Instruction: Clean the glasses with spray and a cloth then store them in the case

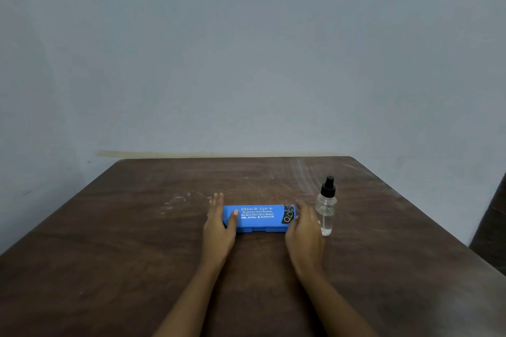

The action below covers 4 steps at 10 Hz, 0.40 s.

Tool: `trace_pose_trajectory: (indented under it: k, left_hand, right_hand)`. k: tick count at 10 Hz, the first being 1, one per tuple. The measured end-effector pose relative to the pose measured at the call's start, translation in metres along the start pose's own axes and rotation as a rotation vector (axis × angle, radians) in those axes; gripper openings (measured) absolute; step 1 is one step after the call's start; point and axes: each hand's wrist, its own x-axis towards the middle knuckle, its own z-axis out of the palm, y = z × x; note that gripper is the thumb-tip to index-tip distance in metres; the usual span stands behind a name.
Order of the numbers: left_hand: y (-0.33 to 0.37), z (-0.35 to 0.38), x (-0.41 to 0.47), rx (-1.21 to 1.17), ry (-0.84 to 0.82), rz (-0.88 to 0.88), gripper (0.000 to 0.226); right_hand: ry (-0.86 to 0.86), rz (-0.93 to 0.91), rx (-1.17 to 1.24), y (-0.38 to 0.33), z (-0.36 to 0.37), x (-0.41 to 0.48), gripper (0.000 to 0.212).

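A closed blue glasses case (257, 218) with white print lies across the middle of the brown table (123, 241). My left hand (219, 224) cups its left end, thumb resting on the lid. My right hand (304, 230) cups its right end. Just right of that hand stands a clear spray bottle (325, 210) with a black pump top, upright and close to my knuckles. No glasses and no cloth are in view.
The table's far edge meets a pale blue-grey wall (246, 63). A dark object (490, 224) shows past the table's right edge. Pale smears (178, 201) mark the tabletop behind the case.
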Motion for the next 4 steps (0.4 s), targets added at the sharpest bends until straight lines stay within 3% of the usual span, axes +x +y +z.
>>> trace_pose_trajectory:
  k: [2,4]
  left_hand:
    - [0.005,0.007,-0.001,0.459,0.121,0.269,0.056]
    - [0.032,0.007,0.044,0.558,0.275,0.410,0.060]
  right_hand:
    - [0.024,-0.480,-0.373,-0.022,-0.001,-0.005,0.046]
    - [0.081,-0.616,-0.410,-0.060,0.010,0.050,0.045]
